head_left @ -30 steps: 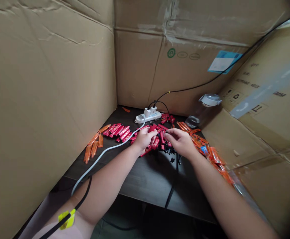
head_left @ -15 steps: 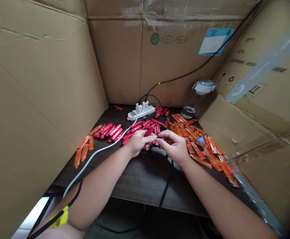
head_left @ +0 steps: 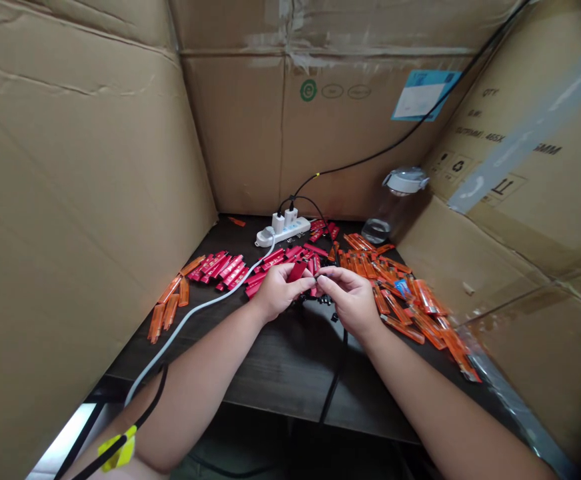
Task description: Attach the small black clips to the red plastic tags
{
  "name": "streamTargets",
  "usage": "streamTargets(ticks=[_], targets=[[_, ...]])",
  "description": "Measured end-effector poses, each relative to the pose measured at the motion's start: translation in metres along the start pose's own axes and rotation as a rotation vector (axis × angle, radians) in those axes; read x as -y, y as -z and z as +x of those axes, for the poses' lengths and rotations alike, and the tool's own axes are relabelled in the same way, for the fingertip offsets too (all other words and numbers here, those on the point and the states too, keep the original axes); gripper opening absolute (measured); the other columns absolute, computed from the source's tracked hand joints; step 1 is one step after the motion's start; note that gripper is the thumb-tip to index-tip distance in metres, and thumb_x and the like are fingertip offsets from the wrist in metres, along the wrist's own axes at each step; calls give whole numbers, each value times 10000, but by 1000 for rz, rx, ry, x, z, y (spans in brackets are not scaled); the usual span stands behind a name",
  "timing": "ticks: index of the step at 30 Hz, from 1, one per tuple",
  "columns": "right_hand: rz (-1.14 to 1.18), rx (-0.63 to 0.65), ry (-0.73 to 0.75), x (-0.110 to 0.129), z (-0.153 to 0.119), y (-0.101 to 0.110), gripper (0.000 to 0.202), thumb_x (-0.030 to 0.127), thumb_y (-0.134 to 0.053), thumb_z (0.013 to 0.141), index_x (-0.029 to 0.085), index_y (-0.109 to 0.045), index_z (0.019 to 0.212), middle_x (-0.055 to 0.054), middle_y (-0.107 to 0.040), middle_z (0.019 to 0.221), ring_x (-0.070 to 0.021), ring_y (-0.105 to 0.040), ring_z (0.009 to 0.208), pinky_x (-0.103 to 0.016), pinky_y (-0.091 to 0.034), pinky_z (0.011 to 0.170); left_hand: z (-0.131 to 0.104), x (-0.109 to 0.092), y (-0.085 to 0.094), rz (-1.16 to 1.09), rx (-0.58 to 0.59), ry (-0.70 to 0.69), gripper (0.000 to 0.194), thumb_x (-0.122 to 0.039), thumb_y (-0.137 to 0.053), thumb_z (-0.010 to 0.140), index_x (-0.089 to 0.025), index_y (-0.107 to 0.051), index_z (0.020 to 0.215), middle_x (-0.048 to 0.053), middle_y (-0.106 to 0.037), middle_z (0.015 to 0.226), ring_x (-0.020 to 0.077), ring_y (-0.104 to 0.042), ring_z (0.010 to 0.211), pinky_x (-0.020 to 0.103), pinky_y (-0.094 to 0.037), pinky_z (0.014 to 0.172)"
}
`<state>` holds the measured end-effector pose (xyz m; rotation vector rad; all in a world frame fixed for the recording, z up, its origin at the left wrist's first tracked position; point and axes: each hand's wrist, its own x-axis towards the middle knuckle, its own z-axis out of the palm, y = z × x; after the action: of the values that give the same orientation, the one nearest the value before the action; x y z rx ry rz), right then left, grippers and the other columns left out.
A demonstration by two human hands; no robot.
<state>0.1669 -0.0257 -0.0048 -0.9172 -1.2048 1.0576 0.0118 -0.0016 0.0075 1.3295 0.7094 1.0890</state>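
Note:
My left hand (head_left: pixel 278 290) is closed around a flat red piece (head_left: pixel 298 270), shaped like a slim lighter case, which stands up tilted from the fingers. Close against it, the fingertips of my right hand (head_left: pixel 350 297) are pinched together on a small dark bit (head_left: pixel 317 275) too small to name. Both sets of fingertips meet above the table (head_left: pixel 280 373). Behind the hands lies a heap of similar red pieces (head_left: pixel 270 260), with several small black parts (head_left: pixel 324 299) under the fingers. One black bit (head_left: pixel 334 317) rests by my right wrist.
Orange flat pieces (head_left: pixel 395 303) spread along the right, and several more (head_left: pixel 170 310) lie at the left edge. A white power strip (head_left: pixel 285 232) with plugs and a grey cable (head_left: pixel 190 310) sits behind. A water bottle (head_left: pixel 380 220) stands back right. Cardboard walls (head_left: pixel 240 133) enclose the table.
Both hands stay nearly in place. The dark strip between my right fingers has become less visible, and the black bit by my right wrist now shows. The view has tilted slightly upward.

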Motion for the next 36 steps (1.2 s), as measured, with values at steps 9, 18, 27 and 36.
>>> streamTargets(ticks=[9,18,27,36], targets=[[-18,-13,6,4,0,-1,213,321,-768,712,185,-709,864,-7,-686,707,-116,-618,590,-256,-536,599,0,-1,-1,128,-23,-87,204,-317,-718,729,-130,-637,743,0,-617,629,85,-530,549,212,-425,555],[27,-44,5,1,1,1,205,283,-796,681,186,-710,840,-30,-711,796,-106,-618,605,-243,-535,598,-1,7,4,387,-95,-204,186,-315,-664,774,-129,-667,784,13,-624,692,114,-542,619,233,-446,596],[227,-78,-108,2,3,-4,239,292,-838,611,187,-717,788,6,-677,664,-102,-622,560,-225,-553,567,0,9,4,548,-178,-470,95,-233,-637,796,-147,-671,775,43,-659,739,150,-612,701,263,-494,662],[323,-264,-194,5,7,-7,331,242,-886,499,160,-684,748,0,-679,678,-127,-666,577,-261,-607,619,-2,14,4,656,-179,-473,205,-305,-581,859,-182,-672,994,84,-687,916,191,-637,852,314,-501,792]])
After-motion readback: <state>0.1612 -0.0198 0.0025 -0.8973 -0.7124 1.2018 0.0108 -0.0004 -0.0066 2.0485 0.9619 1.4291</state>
